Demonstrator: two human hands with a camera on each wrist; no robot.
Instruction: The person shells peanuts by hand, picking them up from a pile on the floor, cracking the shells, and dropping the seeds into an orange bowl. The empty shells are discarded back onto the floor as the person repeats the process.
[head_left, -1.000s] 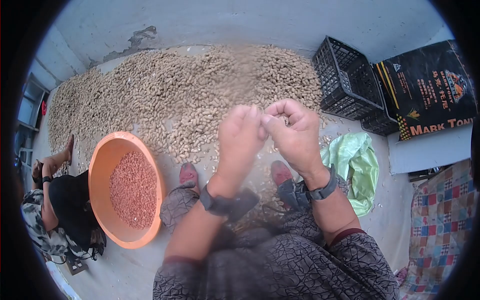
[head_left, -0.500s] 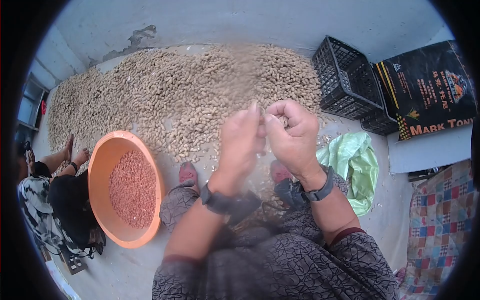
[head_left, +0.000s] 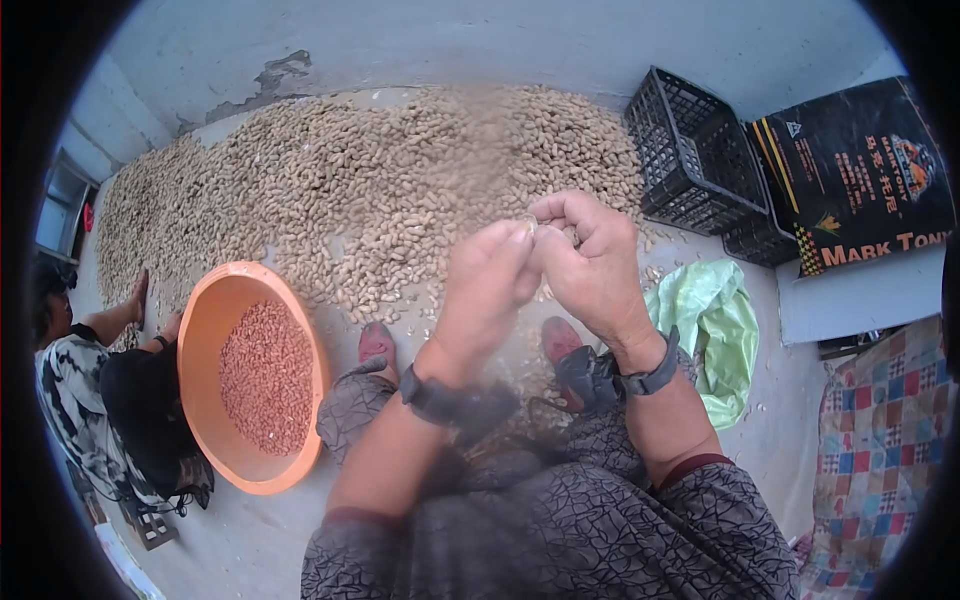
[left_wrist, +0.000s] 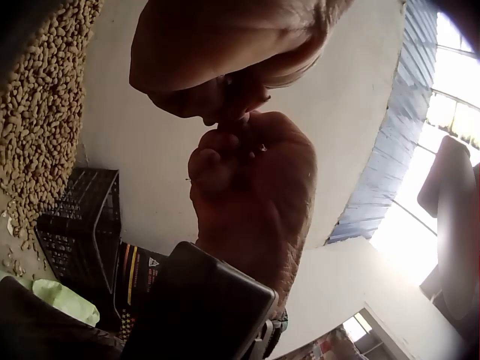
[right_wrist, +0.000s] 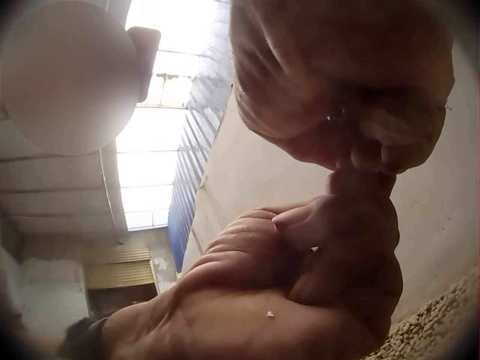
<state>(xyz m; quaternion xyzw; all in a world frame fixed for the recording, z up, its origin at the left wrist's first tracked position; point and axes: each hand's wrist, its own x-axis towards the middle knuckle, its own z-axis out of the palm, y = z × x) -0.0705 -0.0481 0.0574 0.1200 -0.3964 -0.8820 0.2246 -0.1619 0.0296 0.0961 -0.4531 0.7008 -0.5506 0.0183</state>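
A peanut (head_left: 571, 236) is pinched between the curled fingers of the left hand (head_left: 487, 285) and right hand (head_left: 592, 262), above the far peanut heap (head_left: 350, 190).

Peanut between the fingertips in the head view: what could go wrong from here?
1. The peanut is pinched between the left hand and right hand well to the right of the orange basin; freed kernels may drop onto the lap or floor.
2. Shell bits could fall among the unshelled peanuts spread just ahead of the feet, mixing waste into them.
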